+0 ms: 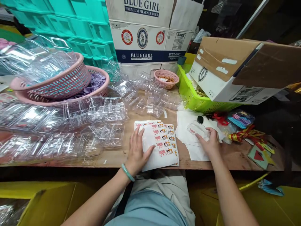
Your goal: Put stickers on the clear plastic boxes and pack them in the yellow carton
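Note:
My left hand [138,150] lies flat with fingers spread on a white sticker sheet [162,146] printed with small red and cat stickers, near the front edge of the wooden table [117,158]. A green bangle circles that wrist. My right hand [208,142] rests on a stack of white paper sheets [188,124], its fingers closed on a small clear plastic case [196,128]. A small black object [200,119] lies just beyond the case.
Clear plastic trays [58,125] cover the table's left and centre. Stacked pink baskets [63,83] stand at left, a small pink basket [166,78] behind. A green crate [199,100] holds a carton [232,69]. Beer cartons [145,31], teal crates [77,25], ribbons [244,133], yellow bins [42,201].

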Available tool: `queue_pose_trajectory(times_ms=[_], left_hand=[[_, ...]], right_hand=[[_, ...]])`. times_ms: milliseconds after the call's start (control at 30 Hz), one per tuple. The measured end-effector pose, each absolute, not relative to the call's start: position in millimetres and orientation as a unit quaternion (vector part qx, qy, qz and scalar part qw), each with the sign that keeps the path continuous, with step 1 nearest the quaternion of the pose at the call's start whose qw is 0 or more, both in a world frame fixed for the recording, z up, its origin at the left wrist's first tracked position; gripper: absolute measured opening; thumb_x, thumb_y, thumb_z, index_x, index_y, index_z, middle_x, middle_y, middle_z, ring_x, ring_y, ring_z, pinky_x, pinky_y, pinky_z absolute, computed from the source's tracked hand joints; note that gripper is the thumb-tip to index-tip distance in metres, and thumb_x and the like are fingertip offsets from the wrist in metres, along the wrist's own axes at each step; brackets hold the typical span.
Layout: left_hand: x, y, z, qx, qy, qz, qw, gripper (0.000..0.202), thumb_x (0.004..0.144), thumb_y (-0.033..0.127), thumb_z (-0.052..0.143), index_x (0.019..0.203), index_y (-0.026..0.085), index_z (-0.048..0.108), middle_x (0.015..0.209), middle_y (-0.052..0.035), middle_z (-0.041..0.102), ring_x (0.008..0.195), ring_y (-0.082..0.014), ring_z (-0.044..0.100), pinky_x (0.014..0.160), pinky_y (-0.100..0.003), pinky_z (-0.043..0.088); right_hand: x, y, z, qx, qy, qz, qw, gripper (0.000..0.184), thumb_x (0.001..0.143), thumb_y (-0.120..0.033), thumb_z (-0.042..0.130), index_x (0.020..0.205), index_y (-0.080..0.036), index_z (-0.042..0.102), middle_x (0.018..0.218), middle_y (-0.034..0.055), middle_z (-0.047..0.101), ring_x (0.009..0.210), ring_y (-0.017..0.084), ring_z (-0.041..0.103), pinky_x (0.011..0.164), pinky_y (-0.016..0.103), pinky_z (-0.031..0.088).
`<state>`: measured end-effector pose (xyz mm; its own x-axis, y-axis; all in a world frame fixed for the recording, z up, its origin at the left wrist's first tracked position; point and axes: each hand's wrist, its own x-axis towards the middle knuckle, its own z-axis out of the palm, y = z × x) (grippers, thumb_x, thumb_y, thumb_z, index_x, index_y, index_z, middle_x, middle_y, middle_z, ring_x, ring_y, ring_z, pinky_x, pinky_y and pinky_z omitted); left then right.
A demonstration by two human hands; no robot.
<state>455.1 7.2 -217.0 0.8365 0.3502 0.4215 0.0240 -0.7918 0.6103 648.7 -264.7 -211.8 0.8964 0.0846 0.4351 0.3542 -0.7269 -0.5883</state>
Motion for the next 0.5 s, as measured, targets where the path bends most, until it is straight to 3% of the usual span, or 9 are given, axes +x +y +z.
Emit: queue_pose_trajectory(times_ms=[67,133,267,333,400,467,500], left_hand=[[463.0,19.9,-223.8,0.93,0.122,0.219,0.269,0.077,0.083,0.041,0.062,0.145,0.015,0.024,0.153,-0.0233,0.024,0.144,-0.0366,0.017,0.112,-0.059,0.022],[477.1,28.8,-224.1,0.947,0.124,0.165,0.246,0.083,0.079,0.047,0.065,0.146,0.017,0.025,0.154,-0.0217,0.025,0.144,-0.0387,0.016,0.112,-0.062,0.017],[510.2,39.3,-204.3,0.956,0.141,0.084,0.244,0.086,0.069,0.043,0.073,0.141,0.014,0.036,0.134,-0.0203,0.051,0.13,-0.0405,0.038,0.108,-0.063,0.02],[520.8,43.8,-191.5,0.944,0.157,0.072,0.283,0.074,0.066,0.031,0.075,0.132,0.013,0.047,0.121,-0.0178,0.059,0.12,-0.0391,0.047,0.104,-0.061,0.028],[525.2,47.4,-181.8,0.925,0.163,0.071,0.336,0.047,0.068,0.023,0.069,0.113,0.014,0.06,0.105,-0.0134,0.065,0.108,-0.0344,0.055,0.097,-0.053,0.037],[525.0,48.8,-176.2,0.895,0.158,0.07,0.412,0.021,0.074,0.022,0.06,0.093,0.015,0.064,0.087,-0.0076,0.066,0.09,-0.0257,0.06,0.087,-0.042,0.045],[523.9,48.3,-174.7,0.863,0.149,0.063,0.478,0.017,0.076,0.023,0.058,0.09,0.015,0.063,0.083,-0.0053,0.065,0.083,-0.0218,0.06,0.081,-0.037,0.047]], right_hand=[[641.5,-245.4,-216.3,-0.905,-0.173,-0.273,0.277,0.054,0.074,-0.053,0.068,0.114,-0.02,0.053,0.126,0.0178,0.051,0.12,0.036,0.043,0.099,0.06,0.031],[625.0,-211.7,-218.7,-0.891,-0.237,-0.279,0.267,0.05,0.081,-0.048,0.064,0.12,-0.019,0.053,0.125,0.0176,0.054,0.12,0.034,0.045,0.1,0.059,0.031],[597.6,-146.6,-227.6,-0.894,-0.321,-0.167,0.264,0.06,0.083,-0.051,0.061,0.131,-0.019,0.048,0.131,0.0169,0.053,0.123,0.034,0.043,0.1,0.056,0.035],[592.6,-130.7,-230.8,-0.892,-0.334,-0.156,0.26,0.061,0.084,-0.049,0.061,0.134,-0.018,0.046,0.136,0.0171,0.05,0.127,0.034,0.04,0.102,0.057,0.034],[590.0,-124.9,-228.5,-0.88,-0.353,-0.165,0.27,0.054,0.086,-0.041,0.06,0.134,-0.019,0.047,0.135,0.0162,0.051,0.128,0.032,0.039,0.104,0.056,0.033],[586.9,-123.0,-219.8,-0.861,-0.377,-0.168,0.296,0.045,0.09,-0.034,0.055,0.132,-0.02,0.049,0.134,0.0148,0.052,0.129,0.03,0.039,0.106,0.055,0.032],[584.7,-121.9,-213.8,-0.851,-0.386,-0.166,0.314,0.042,0.091,-0.032,0.053,0.131,-0.02,0.051,0.133,0.0141,0.053,0.129,0.029,0.04,0.107,0.053,0.033]])
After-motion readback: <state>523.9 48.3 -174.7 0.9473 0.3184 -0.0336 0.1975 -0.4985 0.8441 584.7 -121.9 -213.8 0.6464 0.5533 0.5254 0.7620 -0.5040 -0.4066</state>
